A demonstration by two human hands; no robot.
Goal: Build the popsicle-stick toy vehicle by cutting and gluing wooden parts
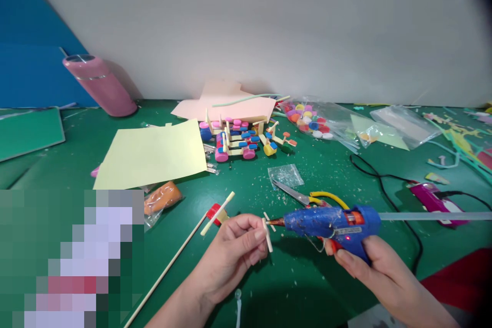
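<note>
Between the thumb and fingers of my left hand (244, 241) is a short pale wooden stick (268, 241), held roughly upright. My right hand (378, 271) grips a blue hot glue gun (330, 225), fingers at its red trigger. The gun's brown nozzle points left and meets or nearly meets the stick's upper part. From its rear runs a long translucent glue stick (430, 216). Just behind my left hand lie a red piece (215, 212) and a pale stick (218, 213) across it. Scissors with yellow handles (298, 195) rest behind the gun, partly hidden by it.
Small stick-and-foam assemblies (238, 143) stand at the back centre. Around them are a yellow sheet (154, 156), a bag of coloured discs (307, 120) and a pink bottle (102, 84). A black cable (380, 179) and a purple device (434, 202) lie right; a long thin rod (169, 266) lies left.
</note>
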